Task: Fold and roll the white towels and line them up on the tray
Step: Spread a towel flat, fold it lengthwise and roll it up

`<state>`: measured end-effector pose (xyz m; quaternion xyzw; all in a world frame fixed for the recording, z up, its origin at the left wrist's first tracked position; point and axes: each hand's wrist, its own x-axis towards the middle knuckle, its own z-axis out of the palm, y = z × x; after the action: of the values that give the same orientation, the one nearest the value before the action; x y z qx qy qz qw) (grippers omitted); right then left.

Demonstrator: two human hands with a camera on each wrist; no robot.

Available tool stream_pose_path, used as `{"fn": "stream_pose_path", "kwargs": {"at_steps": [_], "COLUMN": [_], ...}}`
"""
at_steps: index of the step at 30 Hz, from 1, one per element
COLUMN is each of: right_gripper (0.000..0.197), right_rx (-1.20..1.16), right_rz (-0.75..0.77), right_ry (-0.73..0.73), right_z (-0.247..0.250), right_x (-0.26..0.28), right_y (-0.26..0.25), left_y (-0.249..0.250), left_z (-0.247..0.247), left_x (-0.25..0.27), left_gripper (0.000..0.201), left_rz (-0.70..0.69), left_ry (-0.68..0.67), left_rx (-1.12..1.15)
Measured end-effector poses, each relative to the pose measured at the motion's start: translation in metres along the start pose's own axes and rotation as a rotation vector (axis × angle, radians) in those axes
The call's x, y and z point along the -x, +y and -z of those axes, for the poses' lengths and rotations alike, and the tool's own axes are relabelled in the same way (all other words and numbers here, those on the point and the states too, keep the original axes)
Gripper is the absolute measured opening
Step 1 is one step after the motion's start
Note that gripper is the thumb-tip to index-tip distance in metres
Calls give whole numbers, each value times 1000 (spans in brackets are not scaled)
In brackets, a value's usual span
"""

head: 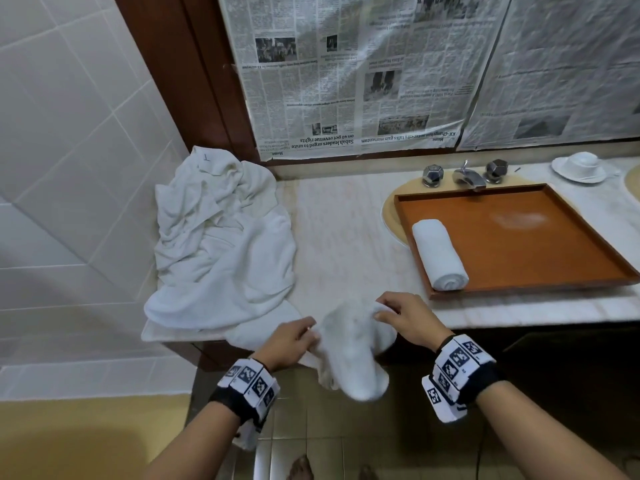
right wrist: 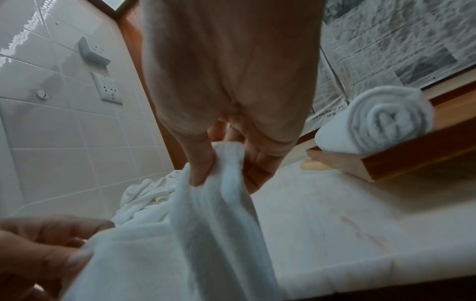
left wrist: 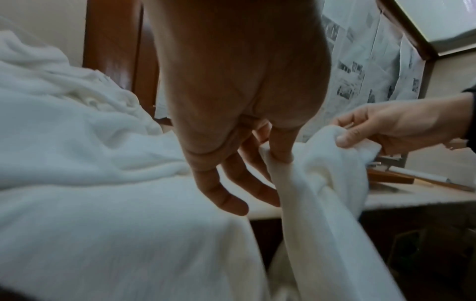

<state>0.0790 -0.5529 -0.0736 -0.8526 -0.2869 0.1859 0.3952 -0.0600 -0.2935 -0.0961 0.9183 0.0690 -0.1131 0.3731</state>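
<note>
A loose white towel [head: 349, 351] hangs over the counter's front edge, held between both hands. My left hand [head: 294, 337] pinches its left edge with thumb and forefinger [left wrist: 280, 150], the other fingers hanging loose. My right hand [head: 398, 313] pinches the towel's upper right corner [right wrist: 226, 160]. A rolled white towel [head: 438, 254] lies at the left end of the brown wooden tray [head: 554, 258], also visible in the right wrist view [right wrist: 381, 120]. A heap of unfolded white towels [head: 221, 237] sits at the counter's left end.
The tray lies across the sink below the chrome tap [head: 467, 174]. A white cup and saucer [head: 581, 166] stands at the back right. Newspaper [head: 363, 74] covers the wall behind. A tiled wall [head: 69, 133] bounds the left. Bare marble counter [head: 343, 237] lies between heap and tray.
</note>
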Motion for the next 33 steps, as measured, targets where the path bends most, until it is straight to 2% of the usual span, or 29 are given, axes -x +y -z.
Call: {"fn": "stream_pose_path", "kwargs": {"at_steps": [6, 8, 10, 13, 19, 23, 28, 31, 33], "right_gripper": [1, 5, 5, 5, 7, 9, 26, 23, 19], "right_rx": [10, 9, 39, 41, 116, 161, 293, 336, 359], "right_rz": [46, 47, 43, 54, 46, 13, 1, 15, 19], "right_ry": [40, 52, 55, 67, 157, 169, 133, 117, 134], "right_z": [21, 30, 35, 38, 71, 100, 126, 134, 136], "right_x": [-2, -1, 1, 2, 0, -5, -18, -22, -26], "right_y": [-13, -20, -25, -32, -44, -41, -43, -45, -44], "left_y": [9, 12, 16, 16, 11, 19, 40, 43, 45], "left_z": [45, 57, 63, 73, 108, 128, 142, 148, 148], "left_x": [-4, -4, -3, 2, 13, 13, 6, 1, 0], "left_gripper": [18, 16, 25, 28, 20, 17, 17, 17, 16], "left_rz": [-103, -117, -139, -107, -31, -40, -72, -65, -67], "left_ry": [147, 171, 204, 243, 359, 428, 541, 654, 661], "left_rx": [29, -11, -59, -78, -83, -74, -46, -33, -62]}}
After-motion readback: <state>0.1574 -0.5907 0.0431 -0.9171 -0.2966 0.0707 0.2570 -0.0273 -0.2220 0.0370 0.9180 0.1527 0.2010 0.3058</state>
